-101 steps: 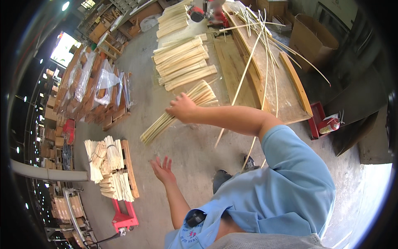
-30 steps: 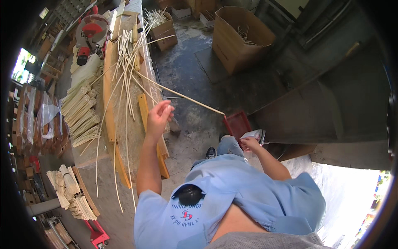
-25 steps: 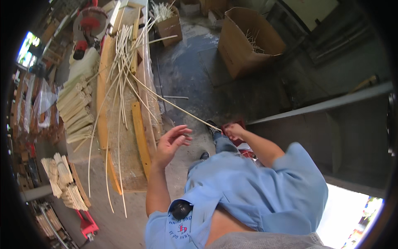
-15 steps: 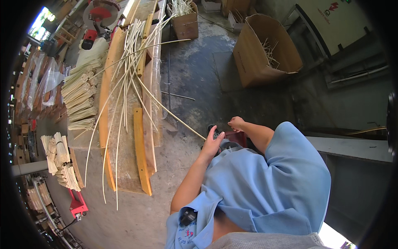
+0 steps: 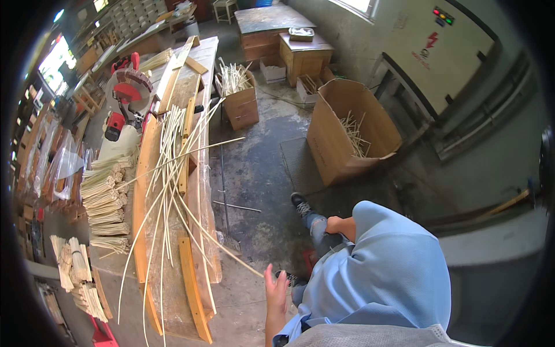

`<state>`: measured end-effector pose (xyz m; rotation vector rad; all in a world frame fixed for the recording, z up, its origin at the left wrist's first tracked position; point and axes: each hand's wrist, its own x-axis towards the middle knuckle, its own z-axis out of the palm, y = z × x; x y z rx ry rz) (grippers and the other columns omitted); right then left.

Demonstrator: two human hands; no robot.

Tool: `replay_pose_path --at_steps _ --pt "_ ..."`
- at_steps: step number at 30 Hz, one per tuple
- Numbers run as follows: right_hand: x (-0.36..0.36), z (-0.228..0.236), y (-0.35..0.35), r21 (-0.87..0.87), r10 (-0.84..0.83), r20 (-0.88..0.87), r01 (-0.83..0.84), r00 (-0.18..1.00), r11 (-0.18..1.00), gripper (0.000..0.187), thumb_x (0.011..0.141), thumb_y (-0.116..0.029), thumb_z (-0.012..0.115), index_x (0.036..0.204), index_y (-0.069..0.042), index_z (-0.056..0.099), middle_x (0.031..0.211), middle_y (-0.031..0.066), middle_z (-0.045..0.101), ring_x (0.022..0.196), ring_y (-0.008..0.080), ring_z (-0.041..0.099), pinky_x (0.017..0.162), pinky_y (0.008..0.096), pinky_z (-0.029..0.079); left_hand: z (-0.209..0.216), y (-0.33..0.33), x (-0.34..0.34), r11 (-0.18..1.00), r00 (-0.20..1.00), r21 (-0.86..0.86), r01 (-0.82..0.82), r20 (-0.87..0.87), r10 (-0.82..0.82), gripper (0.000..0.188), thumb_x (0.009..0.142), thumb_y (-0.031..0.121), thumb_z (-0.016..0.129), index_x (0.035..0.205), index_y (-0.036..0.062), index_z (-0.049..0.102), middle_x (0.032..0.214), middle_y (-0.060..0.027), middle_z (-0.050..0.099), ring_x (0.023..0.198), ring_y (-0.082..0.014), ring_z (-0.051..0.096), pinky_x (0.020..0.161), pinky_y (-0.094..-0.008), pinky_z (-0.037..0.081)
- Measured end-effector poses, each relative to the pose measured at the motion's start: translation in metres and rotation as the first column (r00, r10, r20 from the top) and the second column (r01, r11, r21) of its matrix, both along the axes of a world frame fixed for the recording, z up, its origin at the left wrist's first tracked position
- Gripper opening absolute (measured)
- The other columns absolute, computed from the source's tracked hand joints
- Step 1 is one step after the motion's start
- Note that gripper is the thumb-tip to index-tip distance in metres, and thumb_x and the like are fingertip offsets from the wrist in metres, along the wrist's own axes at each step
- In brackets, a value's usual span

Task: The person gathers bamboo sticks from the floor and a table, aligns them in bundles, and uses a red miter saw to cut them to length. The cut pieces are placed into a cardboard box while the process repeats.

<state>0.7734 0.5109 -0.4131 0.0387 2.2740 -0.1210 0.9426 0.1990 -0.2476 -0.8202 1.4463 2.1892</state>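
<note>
My left hand [image 5: 276,292] is raised beside the bench, its thumb and forefinger apart. The near end of a long pale rattan-like stick [image 5: 231,254] reaches the edge of this hand; I see no grip on it. My right hand [image 5: 333,224] rests at the knee of my jeans [image 5: 318,228], its fingers curled in, with nothing visible in them. A loose heap of long thin sticks [image 5: 169,156] lies along the wooden bench [image 5: 167,277], several of them hanging past its near end.
Stacked bundles of cut sticks [image 5: 107,202] lie left of the bench, near a red circular saw [image 5: 128,89]. More bundles [image 5: 78,272] sit nearer. A large carton [image 5: 329,136] and a smaller one [image 5: 241,110] stand on the floor, both holding sticks. One stick [image 5: 237,206] lies on the floor.
The view has tilted up, bringing in the far tables and the wall cabinet. My right hand now lies against my knee. My left hand stays by the same stick end.
</note>
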Motion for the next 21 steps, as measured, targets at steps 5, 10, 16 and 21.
replay_pose_path --at_steps 5,10,16,21 --pt "-0.087 -0.005 0.012 0.061 -0.208 0.065 0.204 0.976 0.977 0.053 0.087 -0.032 0.065 0.134 -0.008 0.059 0.140 0.0180 0.056 0.132 0.0376 0.054 0.107 0.0497 0.047 0.021 0.029 -0.013 0.952 0.979 -0.245 -0.182 0.047 0.199 0.061 0.101 0.018 0.064 0.153 0.0042 0.036 0.160 -0.0143 0.031 0.131 -0.0262 0.051 0.107 -0.0360 0.044" --pt "-0.193 -0.092 0.070 -0.167 -0.148 0.087 0.161 0.985 0.973 0.042 0.083 -0.039 0.072 0.113 -0.009 0.071 0.118 0.0156 0.070 0.116 0.0322 0.065 0.099 0.0425 0.051 0.025 0.097 -0.144 0.943 0.950 -0.305 -0.130 0.233 0.207 0.049 0.102 0.021 0.064 0.142 -0.0025 0.049 0.127 -0.0144 0.067 0.115 -0.0201 0.063 0.099 -0.0342 0.050" --pt "-0.254 -0.097 0.149 -0.366 -0.539 0.152 0.554 0.828 0.748 0.038 0.087 -0.036 0.073 0.109 -0.004 0.072 0.106 0.0172 0.073 0.105 0.0312 0.070 0.091 0.0397 0.054 -0.122 0.159 -0.290 0.783 0.893 -0.442 0.437 0.313 -0.323 0.039 0.097 0.027 0.069 0.126 0.0018 0.064 0.107 -0.0114 0.074 0.097 -0.0182 0.071 0.086 -0.0308 0.055" --pt "-0.205 -0.109 0.180 -0.179 -0.627 0.198 0.657 0.753 0.732 0.070 0.084 -0.041 0.074 0.138 -0.001 0.051 0.134 0.0249 0.056 0.127 0.0388 0.056 0.106 0.0425 0.046 -0.253 0.135 -0.403 0.762 0.809 -0.365 0.534 0.483 -0.336 0.027 0.098 0.028 0.066 0.112 0.0042 0.068 0.092 -0.0072 0.073 0.078 -0.0157 0.069 0.066 -0.0304 0.055"
